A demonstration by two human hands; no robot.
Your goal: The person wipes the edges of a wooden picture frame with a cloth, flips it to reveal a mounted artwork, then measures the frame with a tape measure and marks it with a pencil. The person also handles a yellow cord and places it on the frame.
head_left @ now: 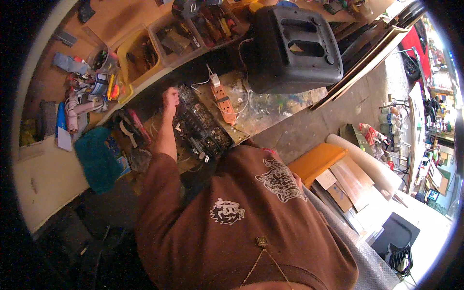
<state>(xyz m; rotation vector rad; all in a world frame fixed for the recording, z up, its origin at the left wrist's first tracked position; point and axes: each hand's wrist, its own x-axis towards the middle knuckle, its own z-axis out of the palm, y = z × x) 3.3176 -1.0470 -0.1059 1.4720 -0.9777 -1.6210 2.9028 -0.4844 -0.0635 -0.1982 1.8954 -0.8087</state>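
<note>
Just right of the left hand (170,100), a bed of small grey pieces (209,116) slants back toward the chest.

Its long axis, shared by the dark strip (192,118) along it, runs from beside the fingers down and rightward to the sweatshirt (241,193); the left hand, at the far end, is the nearer one visible. Those fingers look loosely bent, but how wide they stand, whether they touch the pieces, or whether anything is pinched between them, I cannot tell. No right hand shows; the sweatshirt's bulk hides that side and seems to cover the bed's near end. Individual pieces blur together. Farther right lies an orange power strip (223,101).
</note>
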